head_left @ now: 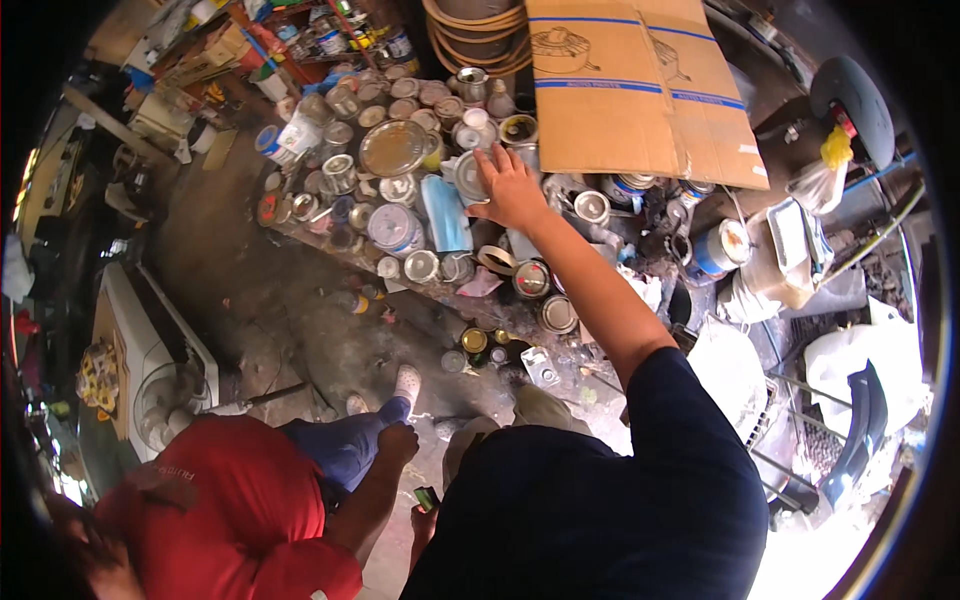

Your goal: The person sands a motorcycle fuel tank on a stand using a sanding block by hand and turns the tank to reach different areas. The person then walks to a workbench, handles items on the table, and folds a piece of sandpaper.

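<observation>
My right hand (514,192) reaches out over the crowded bench with its fingers spread. Its fingertips lie on or just above a round grey lid (468,178); I cannot tell whether they touch. Beside it is a light-blue face mask (446,214), left of my thumb. An open can with a dark inside (518,130) stands just beyond the fingers. Low in the picture, close to my body, my left hand (424,524) is partly hidden by my dark shirt. Its fingers close round a small dark object with a green face (427,498).
A co-worker in a red shirt (230,500) is close on my left, one hand (400,443) near the knee. Cardboard (640,120) covers the bench's far right. Several paint cans (395,228) crowd its front edge. A white panel (165,340) stands at left.
</observation>
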